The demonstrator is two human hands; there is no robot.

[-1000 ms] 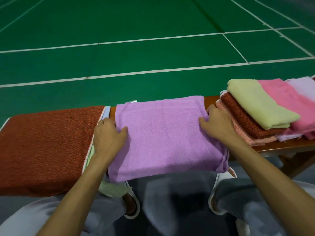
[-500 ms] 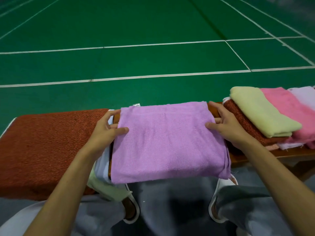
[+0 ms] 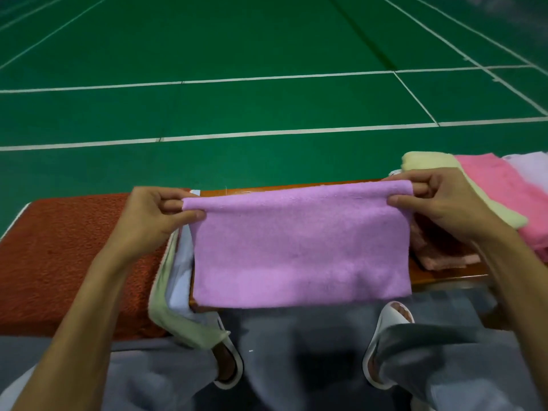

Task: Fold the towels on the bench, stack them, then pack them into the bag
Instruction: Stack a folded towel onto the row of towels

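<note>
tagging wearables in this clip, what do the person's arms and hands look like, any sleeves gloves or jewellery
The left hand and right hand are ungloved. No ring, watch or wristband shows on the sides in view. The left forearm and right forearm are bare to the frame edge, with no sleeve in view.

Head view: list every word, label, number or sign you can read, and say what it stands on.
None can be read. The purple towel, the rust towel, the towel pile, the bench and the slippers show no print or label; the green floor bears only white lines.
</note>
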